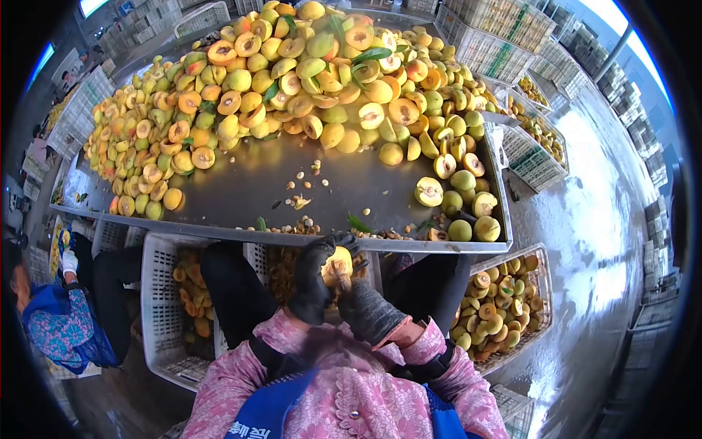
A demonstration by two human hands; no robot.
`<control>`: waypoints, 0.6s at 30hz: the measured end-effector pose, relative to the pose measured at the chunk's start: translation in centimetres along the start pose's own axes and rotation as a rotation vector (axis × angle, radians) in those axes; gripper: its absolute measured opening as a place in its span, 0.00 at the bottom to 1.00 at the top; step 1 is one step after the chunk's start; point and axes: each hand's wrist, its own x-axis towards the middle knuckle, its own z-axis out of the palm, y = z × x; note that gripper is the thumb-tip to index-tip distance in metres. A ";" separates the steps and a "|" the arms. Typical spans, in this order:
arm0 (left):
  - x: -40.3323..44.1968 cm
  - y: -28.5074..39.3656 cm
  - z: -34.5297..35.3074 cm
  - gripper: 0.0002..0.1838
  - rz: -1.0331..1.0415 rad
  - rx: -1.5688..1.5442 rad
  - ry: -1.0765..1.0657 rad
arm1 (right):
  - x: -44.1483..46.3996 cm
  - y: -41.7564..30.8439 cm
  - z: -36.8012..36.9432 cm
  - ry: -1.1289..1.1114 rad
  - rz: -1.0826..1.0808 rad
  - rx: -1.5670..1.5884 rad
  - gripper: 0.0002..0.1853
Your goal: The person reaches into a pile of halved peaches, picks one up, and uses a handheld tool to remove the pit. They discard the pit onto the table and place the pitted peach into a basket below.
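Note:
A yellow peach half, cut face up, is held in my left hand, whose dark-gloved fingers wrap round its side and far edge. My right hand, in a dark grey glove, is closed close against the near edge of the same fruit. Its fingers point at the fruit's middle; whatever they grip is too small and shaded to make out. Both hands are above my lap, just at the near rim of the metal table. Loose pits and scraps lie on the table ahead of them.
A large pile of peaches, many halved, covers the table's back and sides. Plastic crates with fruit stand at my left, between my legs and at my right. A co-worker sits at the left. Stacked crates rise behind.

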 end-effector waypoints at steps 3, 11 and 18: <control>-0.5 -0.9 -1.6 0.14 -0.003 0.232 -0.075 | 0.1 -1.0 -0.8 -0.055 0.196 0.257 0.14; -0.1 0.1 -1.8 0.13 -0.174 0.062 -0.054 | 2.3 -2.9 -3.6 -0.176 0.933 1.294 0.16; -0.8 -0.4 -2.8 0.16 -0.088 0.302 -0.167 | 2.6 -3.0 -3.3 -0.116 1.155 1.606 0.16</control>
